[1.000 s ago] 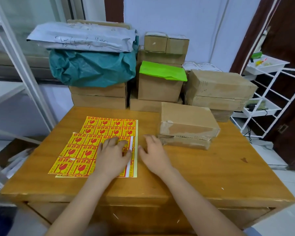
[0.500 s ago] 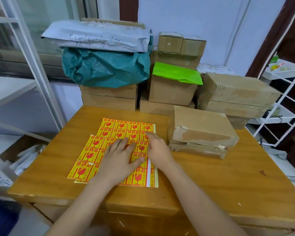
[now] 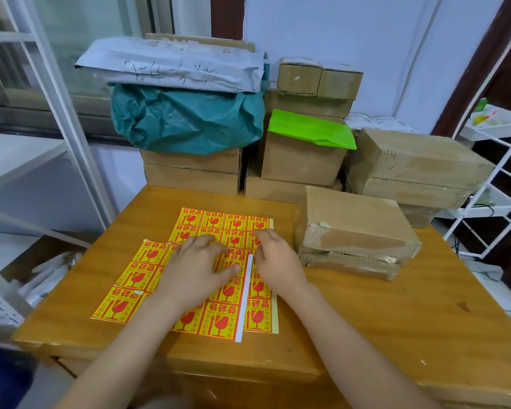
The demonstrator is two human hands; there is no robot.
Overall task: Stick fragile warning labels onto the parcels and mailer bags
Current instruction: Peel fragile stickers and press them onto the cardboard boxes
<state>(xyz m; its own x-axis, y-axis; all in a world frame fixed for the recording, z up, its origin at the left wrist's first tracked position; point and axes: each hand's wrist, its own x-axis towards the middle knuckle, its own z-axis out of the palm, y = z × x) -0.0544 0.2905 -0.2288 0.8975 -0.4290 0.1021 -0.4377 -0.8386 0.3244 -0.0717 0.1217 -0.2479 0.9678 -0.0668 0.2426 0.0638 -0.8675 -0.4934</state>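
Crowding label sheets (image 3: 148, 261), stacked parcels (image 3: 354, 231), mailer bags (image 3: 186, 116)

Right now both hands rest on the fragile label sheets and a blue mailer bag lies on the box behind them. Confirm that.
Not quite: the mailer bag on that box is bright green, not blue, as the head view shows. The rest holds: the left hand and right hand both rest on the label sheets.

Your wooden table (image 3: 366, 314) carries two overlapping sheets of fragile labels (image 3: 227, 308) at its middle. Just right of them sit two stacked cardboard parcels (image 3: 354, 228).
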